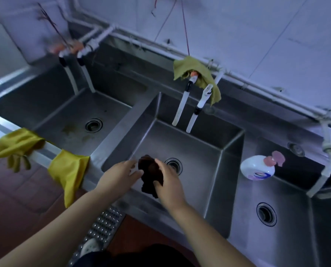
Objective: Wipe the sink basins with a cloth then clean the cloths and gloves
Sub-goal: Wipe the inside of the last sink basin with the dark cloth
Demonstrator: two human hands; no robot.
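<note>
A dark brown cloth [150, 173] hangs bunched over the middle sink basin [197, 158], beside its drain [174, 165]. My right hand [167, 183] grips the cloth from the right. My left hand [120, 175] is at the cloth's left side with fingers spread, fingertips touching or nearly touching it. Two yellow rubber gloves [16, 146] [68, 173] are draped over the front rim of the left basin [80, 120]. An olive-green cloth [197, 72] hangs over the taps above the middle basin.
A third basin [276, 189] lies to the right. A white soap bottle with a pink pump [258, 167] lies on the divider beside it. White tap hoses [182, 106] hang into the middle basin. A metal floor drain grate [101, 232] runs below the sink front.
</note>
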